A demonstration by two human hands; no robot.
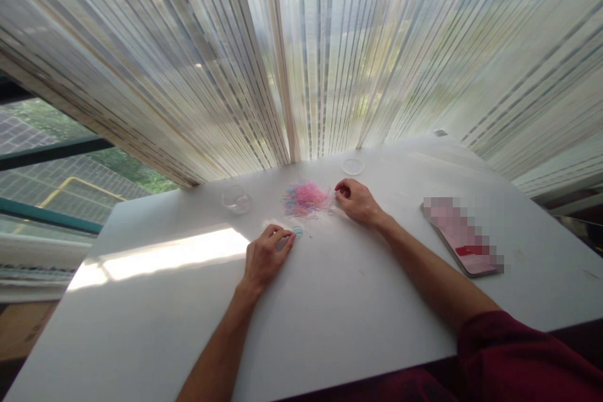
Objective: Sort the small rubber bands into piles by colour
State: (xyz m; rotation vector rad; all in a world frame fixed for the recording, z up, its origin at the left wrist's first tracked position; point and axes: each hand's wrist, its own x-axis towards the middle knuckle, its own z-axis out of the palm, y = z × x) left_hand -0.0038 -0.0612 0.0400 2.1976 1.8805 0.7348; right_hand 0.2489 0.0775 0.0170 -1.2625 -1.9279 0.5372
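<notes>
A loose pile of small, thin elastic bands (pixel 305 198), mostly pink with some blue and purple, lies on the white table (pixel 330 314). My left hand (pixel 268 254) is in front of the pile, thumb and forefinger pinched together at a few light-blue elastic bands (pixel 298 231). At the pile's right edge, my right hand (pixel 355 200) rests with curled fingers, close to some pale stray bands. Whatever its fingertips hold, if anything, is too small to make out.
A clear round container (pixel 236 200) stands left of the pile. Behind my right hand lies a clear round lid (pixel 353 167). A phone (pixel 464 239), partly pixelated, lies at the right. Striped curtains (pixel 306 75) hang along the table's far edge. Sunlight crosses the left side.
</notes>
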